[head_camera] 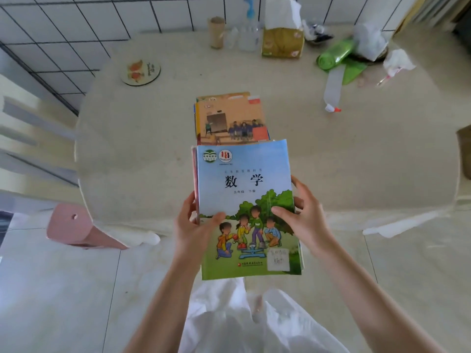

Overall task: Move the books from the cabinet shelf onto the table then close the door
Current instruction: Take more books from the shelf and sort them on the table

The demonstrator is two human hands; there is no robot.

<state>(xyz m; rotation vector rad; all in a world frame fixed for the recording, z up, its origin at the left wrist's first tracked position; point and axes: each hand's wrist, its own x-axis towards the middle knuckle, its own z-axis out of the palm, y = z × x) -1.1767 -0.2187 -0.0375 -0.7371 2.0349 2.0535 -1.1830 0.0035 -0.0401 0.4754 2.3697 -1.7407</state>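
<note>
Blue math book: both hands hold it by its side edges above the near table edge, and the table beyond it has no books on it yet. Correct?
Not quite. The head view shows both hands, left hand and right hand, holding the blue math book, but a stack of books already lies on the table.

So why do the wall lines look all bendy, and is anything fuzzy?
Head view: the wide lens bows the tiled wall and the table edge. The maths textbook held by the left hand and right hand is sharp. The tissue box and green bag roll at the back look soft. Light is even, with no strong glare.
</note>
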